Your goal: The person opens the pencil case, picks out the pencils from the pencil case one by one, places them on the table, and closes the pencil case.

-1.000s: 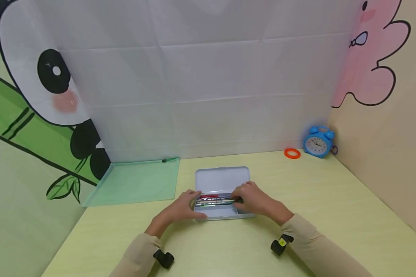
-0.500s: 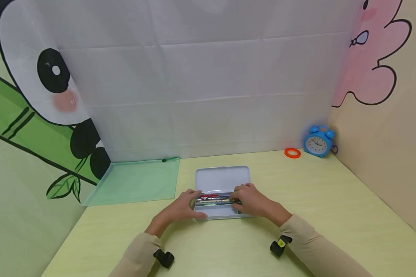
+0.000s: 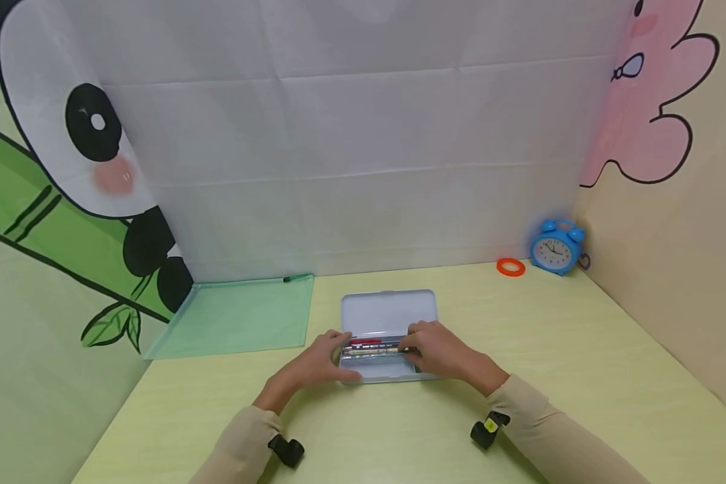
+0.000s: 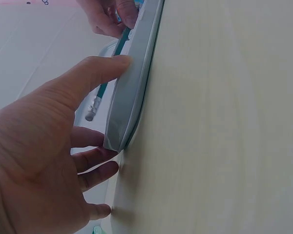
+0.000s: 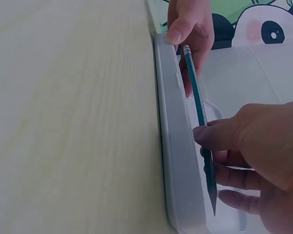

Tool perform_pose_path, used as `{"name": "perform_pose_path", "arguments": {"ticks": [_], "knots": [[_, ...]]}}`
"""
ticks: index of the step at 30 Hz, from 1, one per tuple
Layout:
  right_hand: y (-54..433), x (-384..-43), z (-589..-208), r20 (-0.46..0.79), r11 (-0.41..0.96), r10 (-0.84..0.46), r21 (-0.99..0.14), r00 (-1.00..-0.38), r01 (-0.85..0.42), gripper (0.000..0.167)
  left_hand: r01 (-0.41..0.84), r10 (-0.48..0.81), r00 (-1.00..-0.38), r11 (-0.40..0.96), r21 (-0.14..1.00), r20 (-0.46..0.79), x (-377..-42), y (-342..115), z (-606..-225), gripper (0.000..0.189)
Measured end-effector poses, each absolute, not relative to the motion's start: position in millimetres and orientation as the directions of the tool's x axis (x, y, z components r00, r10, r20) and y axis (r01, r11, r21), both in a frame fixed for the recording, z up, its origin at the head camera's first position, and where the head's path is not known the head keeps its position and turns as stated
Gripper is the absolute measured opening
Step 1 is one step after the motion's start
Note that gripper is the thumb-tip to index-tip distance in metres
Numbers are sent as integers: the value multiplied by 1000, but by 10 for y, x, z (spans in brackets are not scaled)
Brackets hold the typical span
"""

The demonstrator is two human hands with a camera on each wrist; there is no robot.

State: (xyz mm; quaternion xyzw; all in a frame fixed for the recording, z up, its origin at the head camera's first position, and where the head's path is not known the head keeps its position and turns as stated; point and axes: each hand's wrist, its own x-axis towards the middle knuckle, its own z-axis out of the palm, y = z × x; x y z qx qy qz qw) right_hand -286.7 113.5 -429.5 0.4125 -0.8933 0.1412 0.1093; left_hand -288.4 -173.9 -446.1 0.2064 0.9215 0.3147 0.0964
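An opened pale pencil case (image 3: 388, 313) lies on the table, its lid folded back. Pencils and a red stick-like item (image 3: 366, 342) lie lengthwise in its tray. My left hand (image 3: 322, 363) holds the case's left end, thumb on the front wall and fingers round the corner. Between thumb and fingers, my right hand (image 3: 440, 351) pinches a dark green pencil (image 5: 197, 100) over the tray's right part. The right wrist view shows its sharpened tip toward the near end; its metal-banded eraser end points at the left hand. My right fingers partly hide the tray's right side.
A green mesh zip pouch (image 3: 242, 319) lies flat at the back left. At the back right are an orange-red ring (image 3: 511, 267) and a blue alarm clock (image 3: 554, 247). A white printed cloth (image 3: 363, 134) hangs behind the table.
My right hand has shifted slightly left over the tray, and the pencils under its fingers look a little rearranged. The left hand and the case stay in place.
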Motion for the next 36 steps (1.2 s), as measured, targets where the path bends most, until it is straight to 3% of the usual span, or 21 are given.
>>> {"name": "perform_pose_path", "arguments": {"ticks": [12, 20, 28, 36], "knots": [[1150, -2827, -4122, 325, 624, -695, -171, -641, -763, 19, 307, 427, -903, 719, 624, -48, -2901, -1727, -4451, 99], [1287, -2865, -3938, 287, 671, -638, -248, -715, -699, 21, 305, 424, -904, 723, 620, -50, -2890, -1715, -4446, 100], [1484, -2926, -3821, 290, 686, -616, -259, -732, -680, 19, 311, 426, -904, 723, 617, -45, -2894, -1720, -4467, 99], [1767, -3035, -3729, 180, 746, -582, -270, -793, -609, 18, 301, 422, -905, 720, 626, -51, -2883, -1714, -4458, 100]]}}
